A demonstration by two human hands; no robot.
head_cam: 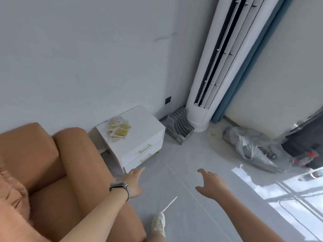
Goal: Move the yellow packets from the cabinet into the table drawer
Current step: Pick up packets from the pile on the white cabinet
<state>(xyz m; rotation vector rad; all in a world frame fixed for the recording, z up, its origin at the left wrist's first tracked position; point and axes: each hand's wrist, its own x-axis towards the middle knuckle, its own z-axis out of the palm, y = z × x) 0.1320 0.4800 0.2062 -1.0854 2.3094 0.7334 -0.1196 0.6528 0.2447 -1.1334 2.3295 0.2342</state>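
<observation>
No brand, label or writing can be read anywhere; the print on the yellow packets (118,131) is too small and blurred to make out. The packets lie in a loose heap on top of the white cabinet (148,126), toward its back left part, beside the orange sofa (52,163). The cabinet's two drawers (145,152), with pale gold handles, are both closed.

The person's left hand (133,182) reaches forward and low, near the lower front corner of the cabinet, fingers straight and together, released and holding nothing. A dark band with a metal clasp (118,185) sits on that wrist. The right hand (210,183) is stretched out over the grey floor (183,154), well apart from the cabinet, fingers relaxed and slightly spread, thumb out, also grasping nothing.

A pale shoe (159,224) shows below. A grey file rack (179,129) stands between the cabinet and a tall white air conditioner (218,67), and a crumpled plastic bag (250,144) lies on the floor to the right.
</observation>
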